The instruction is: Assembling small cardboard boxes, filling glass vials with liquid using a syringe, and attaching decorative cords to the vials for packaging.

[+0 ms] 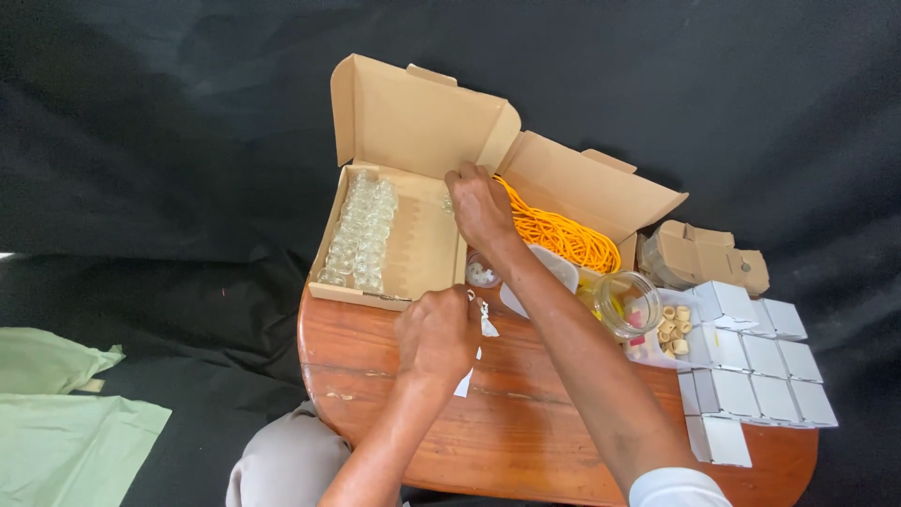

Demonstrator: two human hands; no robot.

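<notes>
- Far left there's just green cloth (66,404) on the dark floor, nothing to do with the work.
- Open cardboard box (413,249) holds rows of small glass bottles (361,235) along its left side.
- Left hand (436,333) is closed, pinching small white paper bits (486,324) over the wooden table (526,432); they stick out right of the fingertips.
- Right hand (479,207) reaches into the box, fingers curled down. Can't tell if it's gripping anything. Bottles sit well left of it.
- I'd say take one bottle at a time, gently.
- Further right: orange cord (563,235), a glass jar (627,302), white boxes (751,376).
</notes>
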